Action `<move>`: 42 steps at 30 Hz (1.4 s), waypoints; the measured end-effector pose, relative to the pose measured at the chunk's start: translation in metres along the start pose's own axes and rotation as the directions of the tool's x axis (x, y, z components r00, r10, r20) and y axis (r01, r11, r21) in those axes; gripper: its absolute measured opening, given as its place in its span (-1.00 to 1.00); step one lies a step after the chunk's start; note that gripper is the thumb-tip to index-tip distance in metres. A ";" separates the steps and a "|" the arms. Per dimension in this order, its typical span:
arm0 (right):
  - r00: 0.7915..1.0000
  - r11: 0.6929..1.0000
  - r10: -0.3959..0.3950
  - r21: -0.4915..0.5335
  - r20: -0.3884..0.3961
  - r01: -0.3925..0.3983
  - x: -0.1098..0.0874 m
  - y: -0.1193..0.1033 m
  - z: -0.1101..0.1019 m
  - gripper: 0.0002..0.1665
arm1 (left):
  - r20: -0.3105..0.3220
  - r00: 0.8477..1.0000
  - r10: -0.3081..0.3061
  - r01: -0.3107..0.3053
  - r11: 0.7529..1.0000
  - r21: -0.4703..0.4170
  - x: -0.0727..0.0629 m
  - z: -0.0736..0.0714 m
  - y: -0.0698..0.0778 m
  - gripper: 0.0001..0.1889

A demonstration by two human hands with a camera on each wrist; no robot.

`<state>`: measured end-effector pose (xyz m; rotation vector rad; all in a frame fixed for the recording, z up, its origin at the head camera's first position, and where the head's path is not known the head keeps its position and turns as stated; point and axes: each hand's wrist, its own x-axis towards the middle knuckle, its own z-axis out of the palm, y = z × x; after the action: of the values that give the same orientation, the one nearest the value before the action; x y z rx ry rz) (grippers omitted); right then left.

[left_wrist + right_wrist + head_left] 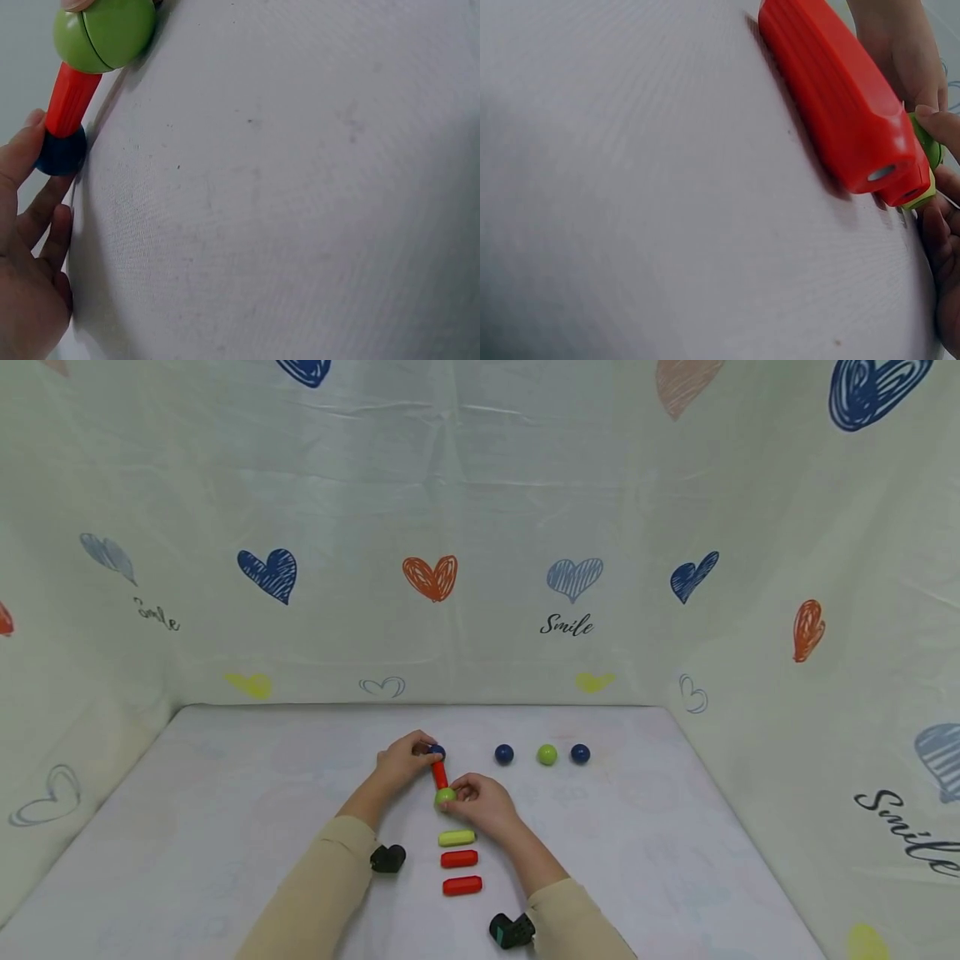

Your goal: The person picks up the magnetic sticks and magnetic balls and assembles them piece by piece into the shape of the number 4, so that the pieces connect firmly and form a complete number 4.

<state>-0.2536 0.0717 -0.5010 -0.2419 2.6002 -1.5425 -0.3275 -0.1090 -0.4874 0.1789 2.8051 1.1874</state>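
Note:
In the head view a red rod [440,775] joins a dark blue ball [438,751] at its far end to a green ball [445,796] at its near end. My left hand [402,760] pinches the blue ball between thumb and fingers, also seen in the left wrist view around the blue ball [61,153]. The green ball is pinched by my right hand [483,804], which comes in from the right. Close below lie a yellow-green rod [457,838] and two red rods, one nearer [462,886] and one in the middle [459,858]. A metal disc shows in the nearest rod's end [881,173].
To the right at the back stand two more dark blue balls [504,754] with a green ball [547,754] between them. The white table [637,860] ends at a curtain [495,652] printed with hearts. Black wrist cameras [387,858] hang at both sleeves.

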 end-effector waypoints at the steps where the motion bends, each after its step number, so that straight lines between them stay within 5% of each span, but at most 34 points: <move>1: 1.000 1.000 0.000 0.001 0.000 0.000 0.000 0.000 0.000 -0.68 | 0.002 1.000 0.005 -0.005 1.000 0.004 0.000 0.000 0.000 -0.71; 12: 1.000 1.000 0.013 -0.023 -0.024 -0.014 0.002 0.003 0.003 -0.69 | -0.007 0.999 0.037 -0.037 0.998 0.042 -0.001 0.003 -0.001 -0.64; 25: 0.999 0.997 0.013 -0.080 -0.042 -0.016 0.001 0.002 0.006 -0.65 | -0.019 0.999 0.034 -0.035 0.999 -0.015 -0.018 0.007 -0.007 -0.48; 42: 0.998 0.999 -0.041 -0.006 0.049 0.042 -0.005 0.007 0.000 -0.65 | 0.024 0.994 0.106 -0.106 0.994 0.016 -0.037 0.009 -0.015 -0.64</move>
<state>-0.2496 0.0761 -0.5073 -0.3318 2.5796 -1.5205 -0.2911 -0.1180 -0.5030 0.3444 2.8187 1.1739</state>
